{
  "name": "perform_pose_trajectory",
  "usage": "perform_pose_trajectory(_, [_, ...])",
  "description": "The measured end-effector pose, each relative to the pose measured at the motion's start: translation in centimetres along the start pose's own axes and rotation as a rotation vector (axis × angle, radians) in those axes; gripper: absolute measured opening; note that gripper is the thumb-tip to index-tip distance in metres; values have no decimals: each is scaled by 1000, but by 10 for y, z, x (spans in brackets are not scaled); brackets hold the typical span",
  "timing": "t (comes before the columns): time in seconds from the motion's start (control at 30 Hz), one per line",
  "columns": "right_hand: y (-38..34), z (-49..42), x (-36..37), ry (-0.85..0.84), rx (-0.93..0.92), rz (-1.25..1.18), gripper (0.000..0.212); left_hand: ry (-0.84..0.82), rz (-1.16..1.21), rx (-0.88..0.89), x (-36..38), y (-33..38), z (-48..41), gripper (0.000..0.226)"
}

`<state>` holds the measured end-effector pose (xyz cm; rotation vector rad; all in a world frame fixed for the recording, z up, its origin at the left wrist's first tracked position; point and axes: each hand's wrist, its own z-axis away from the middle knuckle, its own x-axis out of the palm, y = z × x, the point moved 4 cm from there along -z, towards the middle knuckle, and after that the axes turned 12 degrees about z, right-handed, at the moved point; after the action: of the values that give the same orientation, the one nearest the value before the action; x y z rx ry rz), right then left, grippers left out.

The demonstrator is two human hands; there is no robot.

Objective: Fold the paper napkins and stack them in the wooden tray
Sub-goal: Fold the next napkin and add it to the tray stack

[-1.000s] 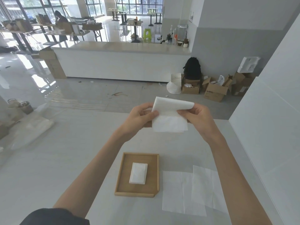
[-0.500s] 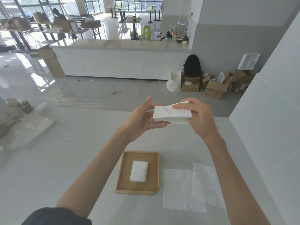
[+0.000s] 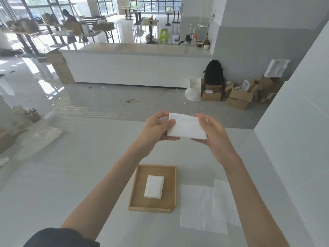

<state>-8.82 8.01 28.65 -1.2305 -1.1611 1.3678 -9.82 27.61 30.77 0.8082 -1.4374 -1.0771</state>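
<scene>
A folded white paper napkin (image 3: 186,127) is held in the air above the table, gripped on its left edge by my left hand (image 3: 156,130) and on its right edge by my right hand (image 3: 212,134). Below it, near the table's front, lies the wooden tray (image 3: 135,193) with one folded napkin (image 3: 154,186) flat in its middle. Two unfolded napkins (image 3: 203,209) lie overlapping on the table just right of the tray.
The white table (image 3: 71,175) stretches left; a crumpled clear plastic bag (image 3: 44,138) rests at its left edge. A white wall panel (image 3: 293,148) borders the table on the right. Beyond are a counter, cardboard boxes and a backpack on the floor.
The napkin, first hanging half open, has been folded over into a compact flat rectangle. Both hands now pinch its side edges, a little lower than before.
</scene>
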Motion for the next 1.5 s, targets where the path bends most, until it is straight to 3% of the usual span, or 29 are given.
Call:
perform_pose_trajectory(0.1, [0, -3, 1, 90, -31, 23, 20, 27, 0, -8, -4, -3, 3, 17])
perform_pose_trajectory(0.23, [-6, -9, -1, 165, -169, 271, 7, 31, 82, -87, -8, -21, 11, 11])
perform_pose_trajectory(0.33, [-13, -11, 2, 46, -237, 385, 8, -36, 59, -188, -16, -31, 17, 17])
perform_pose_trajectory(0.43, [-25, -12, 12, -167, -281, 592, 10, -162, -124, -205, -17, -32, 19, 44])
perform_pose_trajectory(0.53, [-39, -15, 25, -282, -319, 699, 15, -182, -226, -157, -8, -33, 16, 37])
perform_pose_trajectory(0.6, [-45, -17, 24, -191, -317, 615, 31, -76, -217, -107, -6, -35, 12, 34])
perform_pose_trajectory(0.7, [-29, -16, 17, -100, -123, 387, 68, 61, -134, -51, -11, -40, 9, 38])
perform_pose_trajectory(0.8, [7, -8, 19, -108, -27, 232, 54, 70, -96, -58, -12, -44, 11, 40])
perform_pose_trajectory(0.9, [23, -3, 19, -28, -66, 134, 25, 18, -86, -113, -9, -49, 13, 43])
perform_pose_trajectory(0.97, [22, -4, 17, 10, -100, 167, 17, 15, -77, -139, -6, -51, 15, 44])
perform_pose_trajectory(1.07, [16, -7, 17, 6, -111, 238, 25, 77, -132, -106, -4, -51, 19, 41])
perform_pose_trajectory(1.17, [18, -4, 23, -89, -1, 208, 45, 140, -177, -49, -7, -53, 23, 43])
perform_pose_trajectory(1.33, [26, 0, 38, -55, -65, 209, 23, 156, -162, -72, -21, -56, 30, 29])
perform_pose_trajectory(1.5, [52, 3, 59, -165, 42, 215, 34, 218, -157, -71, -46, -67, 37, 24])
